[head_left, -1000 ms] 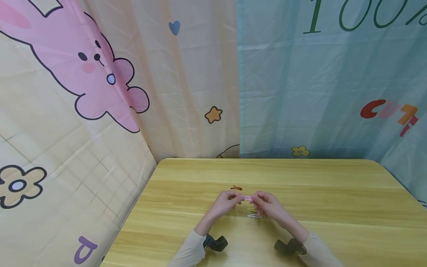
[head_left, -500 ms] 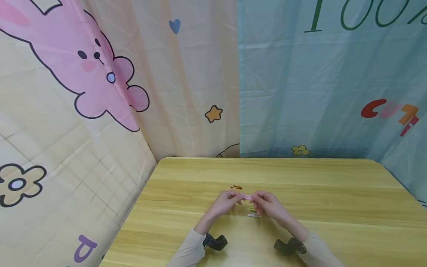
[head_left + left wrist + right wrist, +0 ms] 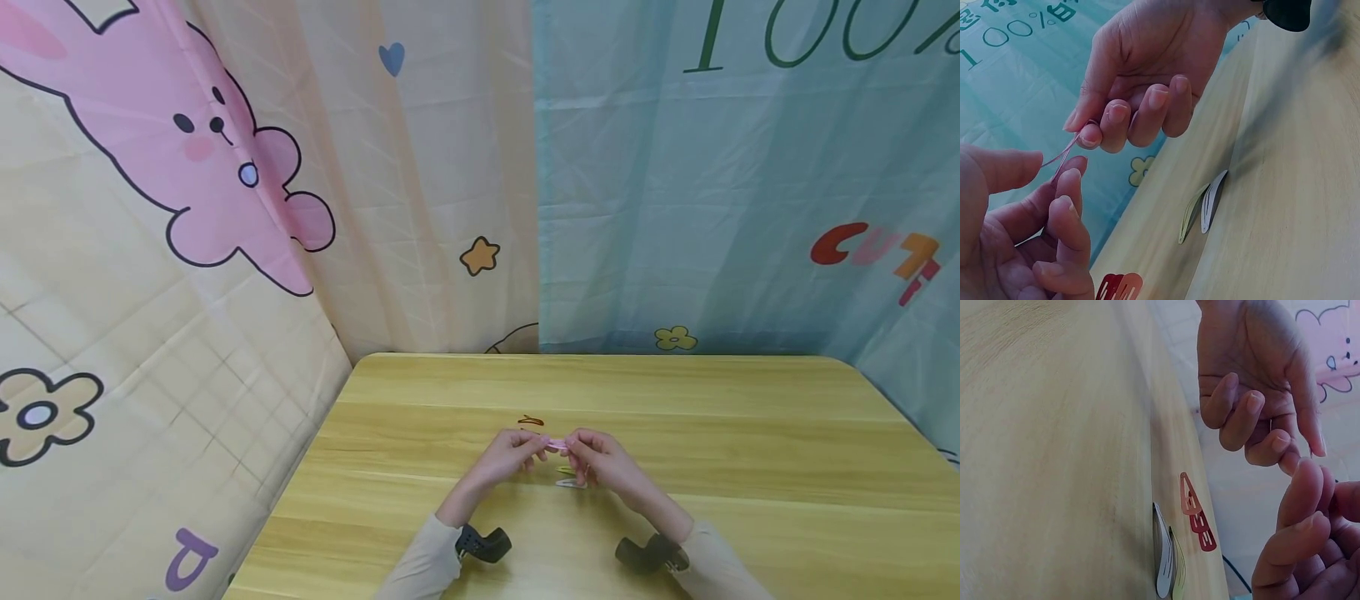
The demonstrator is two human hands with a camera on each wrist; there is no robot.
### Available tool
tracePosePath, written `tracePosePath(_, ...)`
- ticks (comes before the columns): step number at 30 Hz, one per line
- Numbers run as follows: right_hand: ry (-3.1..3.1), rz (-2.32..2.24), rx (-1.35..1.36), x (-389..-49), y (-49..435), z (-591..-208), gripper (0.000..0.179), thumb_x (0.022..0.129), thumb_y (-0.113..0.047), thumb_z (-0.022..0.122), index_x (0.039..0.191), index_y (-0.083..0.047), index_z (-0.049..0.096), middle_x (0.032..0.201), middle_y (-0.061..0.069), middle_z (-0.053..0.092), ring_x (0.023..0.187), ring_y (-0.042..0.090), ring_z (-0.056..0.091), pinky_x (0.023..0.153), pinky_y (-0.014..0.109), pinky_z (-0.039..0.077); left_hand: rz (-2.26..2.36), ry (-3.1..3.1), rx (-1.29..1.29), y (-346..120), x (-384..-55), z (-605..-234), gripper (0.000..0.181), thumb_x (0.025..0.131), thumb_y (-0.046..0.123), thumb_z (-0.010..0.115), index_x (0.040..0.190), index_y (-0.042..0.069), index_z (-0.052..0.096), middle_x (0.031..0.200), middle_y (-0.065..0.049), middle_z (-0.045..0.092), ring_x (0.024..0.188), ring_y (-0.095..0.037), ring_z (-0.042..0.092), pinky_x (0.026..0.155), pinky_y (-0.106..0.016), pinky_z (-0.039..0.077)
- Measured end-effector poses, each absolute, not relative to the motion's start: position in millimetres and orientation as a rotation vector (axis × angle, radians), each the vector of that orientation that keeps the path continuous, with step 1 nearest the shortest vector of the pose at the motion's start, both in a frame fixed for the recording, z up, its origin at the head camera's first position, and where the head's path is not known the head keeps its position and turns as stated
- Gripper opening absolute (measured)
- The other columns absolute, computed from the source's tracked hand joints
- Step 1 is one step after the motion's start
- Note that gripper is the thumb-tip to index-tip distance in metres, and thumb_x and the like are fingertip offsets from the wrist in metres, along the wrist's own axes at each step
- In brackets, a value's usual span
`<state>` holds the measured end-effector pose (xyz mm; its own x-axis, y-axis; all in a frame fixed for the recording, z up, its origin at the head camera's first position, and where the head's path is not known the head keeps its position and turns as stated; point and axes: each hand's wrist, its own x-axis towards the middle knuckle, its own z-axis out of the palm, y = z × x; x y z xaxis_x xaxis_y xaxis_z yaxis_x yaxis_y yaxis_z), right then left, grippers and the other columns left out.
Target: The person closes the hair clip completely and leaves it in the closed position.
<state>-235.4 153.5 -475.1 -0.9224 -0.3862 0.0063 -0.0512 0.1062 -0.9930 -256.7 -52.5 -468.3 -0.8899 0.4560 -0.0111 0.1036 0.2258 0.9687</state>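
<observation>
Both hands meet at the pink clip (image 3: 557, 445), which is raised between them above the table (image 3: 750, 467). The left hand (image 3: 504, 457) pinches one end between thumb and forefinger, the right hand (image 3: 609, 461) the other; the remaining fingers of each are bent. Only the clip's middle shows, its ends being covered by the fingertips. From the left wrist it appears as two thin strips parting in a narrow V toward the left hand; from the right wrist the fingers mask it almost wholly.

The yellow clip (image 3: 1191, 214) and the white clip (image 3: 1213, 201) lie side by side on the table, nearer the person than the pink clip. In the head view the right fingers overlap their right ends, and in the right wrist view the bottom edge cuts the yellow one. Three red clips (image 3: 1197, 522) overlap beyond the left fingertips; the left wrist view crops them, and from the head they blur together.
</observation>
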Motion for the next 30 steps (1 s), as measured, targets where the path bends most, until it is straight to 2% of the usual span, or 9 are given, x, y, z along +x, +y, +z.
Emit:
tracePosePath(6,2.124,-1.89,-0.44,-236.7,153.6,-477.0,0.041,0.1,-0.026,0.049,0.099,0.015,0.048,0.077,0.017,0.054,0.056,0.016,0.052,0.047,0.024,0.037,1.74,2.192,0.521,-51.6,-255.9,-467.0,0.03,0.099,0.018,0.053,0.097,-0.009,0.066,0.08,-0.004,0.06,0.063,-0.015,0.047,0.055,-0.025,0.034)
tracePosePath(11,2.123,-1.892,-0.44,-236.3,153.4,-476.5,0.04,0.1,-0.026,0.049,0.1,0.014,0.049,0.077,0.017,0.054,0.056,0.015,0.053,0.048,0.024,0.038,1.757,2.173,0.542,-52.0,-247.1,-452.4,0.027,0.099,0.011,0.051,0.097,-0.013,0.063,0.079,-0.004,0.059,0.063,-0.016,0.046,0.055,-0.024,0.034)
tracePosePath(15,2.123,-1.892,-0.442,-235.8,152.9,-475.7,0.04,0.1,-0.025,0.049,0.099,0.014,0.048,0.077,0.015,0.054,0.056,0.015,0.052,0.047,0.025,0.037,1.761,2.172,0.548,-52.5,-240.6,-441.5,0.024,0.098,0.009,0.052,0.097,-0.012,0.064,0.079,-0.005,0.058,0.063,-0.015,0.046,0.056,-0.024,0.034)
tracePosePath(26,2.101,-1.908,-0.454,-236.0,153.7,-475.3,0.035,0.101,-0.023,0.048,0.098,0.012,0.049,0.076,0.015,0.055,0.055,0.016,0.051,0.047,0.025,0.037,1.757,2.209,0.575,-52.2,-240.2,-441.8,0.023,0.098,0.008,0.052,0.096,-0.012,0.063,0.084,-0.026,0.057,0.063,-0.014,0.045,0.052,-0.02,0.034)
tracePosePath(30,2.093,-1.908,-0.47,-236.1,153.4,-475.2,0.037,0.101,-0.024,0.049,0.098,0.013,0.048,0.076,0.016,0.055,0.055,0.015,0.051,0.047,0.025,0.037,1.744,2.218,0.578,-52.6,-239.1,-439.8,0.021,0.098,0.008,0.052,0.095,-0.009,0.064,0.082,-0.021,0.057,0.062,-0.013,0.046,0.052,-0.02,0.034)
